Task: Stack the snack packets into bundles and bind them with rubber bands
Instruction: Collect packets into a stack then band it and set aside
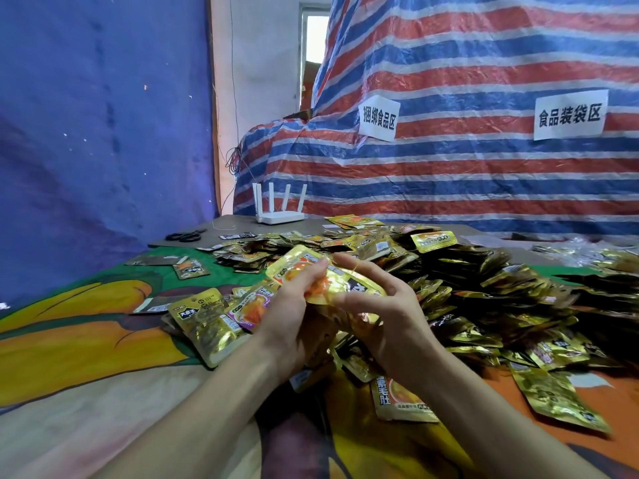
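At centre frame, both hands hold a bundle (332, 283) of packets clear of the cloth (103, 340). Left hand (294, 316) grips its near-left side, fingers curled round, evidently to keep the stack squared. Right hand (387, 316) arches over the top and grasps it, probably placed to work a band on. A thin yellow line at the right forefinger may be that band, but it is too faint to confirm. Loose pile (477, 288) lies right of centre, within reach; scissors (185, 235) lie upper left.
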A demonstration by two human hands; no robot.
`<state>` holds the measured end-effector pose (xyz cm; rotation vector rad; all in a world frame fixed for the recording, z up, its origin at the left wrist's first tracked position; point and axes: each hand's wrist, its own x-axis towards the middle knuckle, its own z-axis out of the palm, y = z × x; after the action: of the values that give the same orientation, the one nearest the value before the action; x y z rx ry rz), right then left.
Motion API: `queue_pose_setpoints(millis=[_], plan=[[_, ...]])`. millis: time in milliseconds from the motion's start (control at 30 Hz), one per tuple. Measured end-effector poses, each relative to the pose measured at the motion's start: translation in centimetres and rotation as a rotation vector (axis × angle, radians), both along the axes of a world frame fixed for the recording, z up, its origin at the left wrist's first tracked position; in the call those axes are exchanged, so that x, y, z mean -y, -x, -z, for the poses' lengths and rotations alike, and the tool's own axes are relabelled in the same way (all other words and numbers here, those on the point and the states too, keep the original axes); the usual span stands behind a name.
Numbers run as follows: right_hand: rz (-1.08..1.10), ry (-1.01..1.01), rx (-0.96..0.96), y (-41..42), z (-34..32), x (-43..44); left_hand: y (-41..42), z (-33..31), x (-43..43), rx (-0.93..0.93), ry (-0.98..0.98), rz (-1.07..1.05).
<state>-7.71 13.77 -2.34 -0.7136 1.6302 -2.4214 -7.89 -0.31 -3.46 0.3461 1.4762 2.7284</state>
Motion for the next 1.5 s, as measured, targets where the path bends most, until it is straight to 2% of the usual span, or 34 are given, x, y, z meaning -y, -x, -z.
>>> queue_pose_setpoints(millis=[67, 133, 233, 467, 633, 733, 967, 1100, 1200, 1367, 1500], plan=[[-0.137, 0.107, 0.142, 0.5, -0.4, -0.8, 0.0, 0.0, 0.1, -0.018, 0.010, 0.048], [-0.192, 0.167, 0.189, 0.8, -0.7, -1.6, -0.1, 0.0, -0.1, 0.001, 0.046, 0.065], [-0.141, 0.105, 0.155, 1.0, -0.7, -1.8, -0.2, 0.0, -0.6, 0.033, 0.100, 0.034], [0.252, -0.174, 0.014, 1.4, 0.0, -1.0, 0.0, 0.8, -1.3, 0.041, 0.190, -0.352], [0.438, -0.320, -0.180, 0.7, 0.0, -1.8, -0.4, 0.7, -1.5, -0.008, 0.190, -0.312], [0.392, -0.280, -0.250, 0.1, -0.4, -1.8, -0.5, 0.5, -1.2, -0.074, 0.168, -0.316], [0.297, -0.314, -0.208, 0.9, -0.2, -1.7, -0.1, 0.6, -0.8, -0.072, 0.156, -0.423], [0.217, -0.474, -0.261, 1.1, 0.0, -1.7, 0.2, 0.9, -0.6, -0.071, 0.168, -0.463], [0.211, -0.706, -0.389, 0.1, 0.0, -1.3, 0.2, 1.0, -0.8, -0.113, 0.249, -0.476], [0.339, -0.806, -0.486, -1.4, -0.9, -1.5, -0.5, 0.8, -0.8, -0.227, 0.292, -0.390], [0.464, -0.990, -0.493, -2.7, -2.5, -5.1, -1.0, 0.8, -1.1, -0.312, 0.465, -0.355]])
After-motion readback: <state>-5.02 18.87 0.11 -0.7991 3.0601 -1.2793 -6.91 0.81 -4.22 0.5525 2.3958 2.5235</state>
